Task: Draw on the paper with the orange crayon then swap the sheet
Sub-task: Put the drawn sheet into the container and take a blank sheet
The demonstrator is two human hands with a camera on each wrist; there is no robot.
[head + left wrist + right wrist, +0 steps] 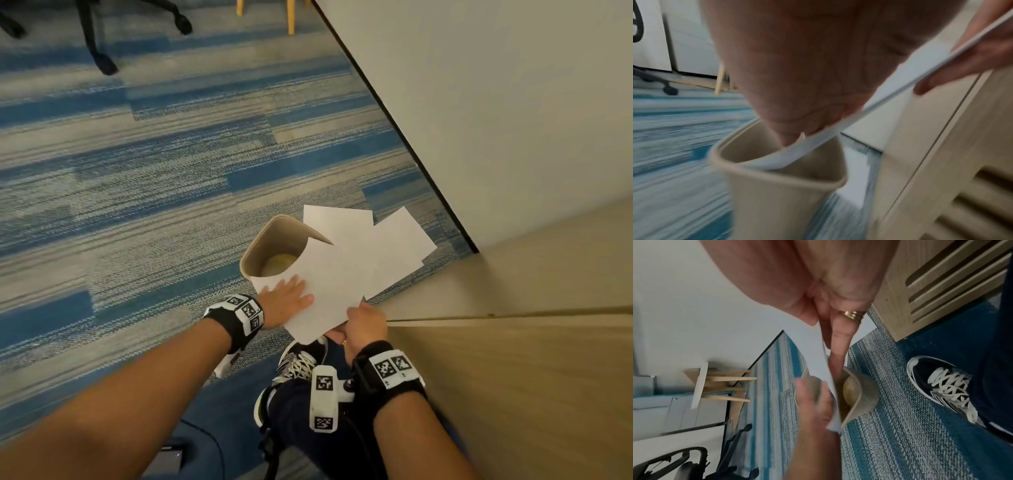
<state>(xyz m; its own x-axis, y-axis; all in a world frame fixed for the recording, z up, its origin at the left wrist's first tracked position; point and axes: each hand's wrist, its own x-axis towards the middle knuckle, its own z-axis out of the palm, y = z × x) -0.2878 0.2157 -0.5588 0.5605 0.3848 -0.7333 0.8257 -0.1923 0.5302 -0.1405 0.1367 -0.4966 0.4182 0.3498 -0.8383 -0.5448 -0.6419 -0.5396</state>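
Note:
A white sheet of paper (329, 284) tilts over the mouth of a beige waste bin (253, 246) on the carpet. My left hand (287, 298) lies flat on the sheet's left part, fingers straight, above the bin's opening. My right hand (364, 323) pinches the sheet's near corner between thumb and fingers. In the left wrist view the sheet's edge (859, 113) dips into the bin (777, 186). In the right wrist view, the sheet (818, 356) runs from my right hand (818, 288) down to the bin (865, 391). No crayon is in view.
Two more white sheets (400, 246) lie on the carpet behind the bin, by a wooden cabinet (513, 342) and the wall. Something yellowish (281, 262) lies inside the bin. My shoe (301, 359) is near it. An office chair base (102, 51) stands far left.

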